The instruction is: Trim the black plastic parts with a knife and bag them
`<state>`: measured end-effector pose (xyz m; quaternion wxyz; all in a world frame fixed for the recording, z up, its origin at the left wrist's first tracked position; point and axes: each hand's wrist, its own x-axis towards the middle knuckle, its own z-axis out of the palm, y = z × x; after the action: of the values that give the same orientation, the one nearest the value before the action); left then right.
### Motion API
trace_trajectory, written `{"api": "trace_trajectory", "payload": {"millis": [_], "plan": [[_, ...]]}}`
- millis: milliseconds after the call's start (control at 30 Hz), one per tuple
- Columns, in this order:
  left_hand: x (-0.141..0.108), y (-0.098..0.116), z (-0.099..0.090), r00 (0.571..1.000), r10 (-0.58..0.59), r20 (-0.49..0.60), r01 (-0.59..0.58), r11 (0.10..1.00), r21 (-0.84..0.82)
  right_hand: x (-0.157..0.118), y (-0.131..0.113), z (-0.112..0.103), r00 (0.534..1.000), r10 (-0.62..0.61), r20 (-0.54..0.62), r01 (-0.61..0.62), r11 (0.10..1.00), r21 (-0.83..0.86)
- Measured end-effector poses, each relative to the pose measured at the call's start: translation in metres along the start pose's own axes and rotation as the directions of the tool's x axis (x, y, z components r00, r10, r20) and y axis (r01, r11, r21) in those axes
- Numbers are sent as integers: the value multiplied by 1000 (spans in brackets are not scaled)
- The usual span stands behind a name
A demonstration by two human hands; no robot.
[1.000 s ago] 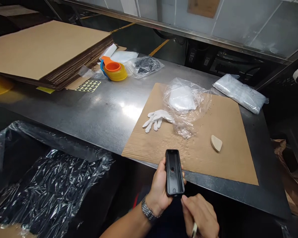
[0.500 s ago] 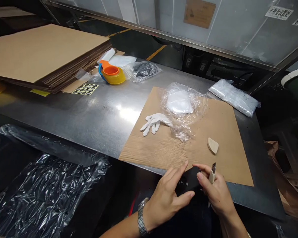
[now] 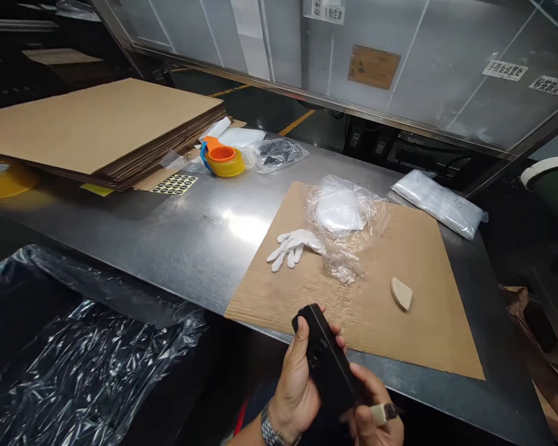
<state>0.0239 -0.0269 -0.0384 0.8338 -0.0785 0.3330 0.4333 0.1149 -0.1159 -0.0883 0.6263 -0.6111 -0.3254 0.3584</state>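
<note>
My left hand [image 3: 296, 381], wearing a metal watch, grips a long black box-like part [image 3: 324, 356], thumb on the near side and fingertips showing on the far side. The part is tilted in front of the table edge. In my right hand [image 3: 372, 396] is a box cutter [image 3: 381, 414] with a pale handle; it is blurred at the tip. That hand is at the black part's lower right end. Beyond them, on a cardboard sheet [image 3: 428, 334], lie a pale wedge-shaped block [image 3: 402, 293], a white glove [image 3: 295, 248] and a clear plastic bag [image 3: 339, 210].
A cardboard stack [image 3: 106, 127] fills the table's left, beside an orange-and-blue tape dispenser [image 3: 223, 158] and a sticker sheet [image 3: 175, 184]. A wrapped white packet [image 3: 439, 201] lies at the back right. Black plastic sheeting [image 3: 88, 359] covers something at the lower left.
My left hand has closed round the black part, which now stands up higher into view. My right hand has moved down and left, and the cutter has turned from upright to pointing right.
</note>
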Motion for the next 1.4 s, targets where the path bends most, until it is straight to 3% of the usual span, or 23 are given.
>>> {"api": "trace_trajectory", "payload": {"millis": [100, 200, 267, 367, 467, 600, 767, 967, 1167, 1267, 1400], "plan": [[3, 6, -7, 996, -50, 78, 47, 998, 39, 8, -12, -14, 989, 46, 142, -38, 998, -58], [5, 6, -15, 982, -118, 147, 101, 987, 122, 23, -42, -24, 974, 82, 210, -10, 946, -323], [6, 3, -18, 977, -154, 151, 130, 980, 153, 31, -61, -26, 944, 95, 315, 77, 867, -492], [6, 0, -19, 973, -176, 152, 145, 970, 195, 37, -78, -23, 869, 87, 488, 241, 786, -569], [5, -1, -19, 976, -182, 118, 149, 958, 245, 39, -80, -20, 847, 45, 529, 307, 771, -557], [2, -2, -18, 993, -104, -51, 115, 936, 333, 38, -73, -22, 821, 33, 570, 333, 784, -525], [-3, 0, -13, 990, -81, -118, 120, 920, 374, 38, -62, -28, 833, 25, 553, 345, 758, -554], [-7, 6, -8, 984, -150, -97, 174, 923, 343, 36, -61, -29, 854, 62, 516, 298, 755, -584], [-7, 7, -9, 988, -123, -90, 146, 938, 314, 32, -60, -28, 900, 96, 425, 189, 794, -578], [-3, 8, -12, 988, -143, -60, 153, 963, 220, 28, -53, -27, 924, 134, 359, 92, 832, -547], [2, 9, -17, 986, -153, 60, 139, 972, 191, 22, -46, -22, 946, 131, 296, 31, 874, -485]]}}
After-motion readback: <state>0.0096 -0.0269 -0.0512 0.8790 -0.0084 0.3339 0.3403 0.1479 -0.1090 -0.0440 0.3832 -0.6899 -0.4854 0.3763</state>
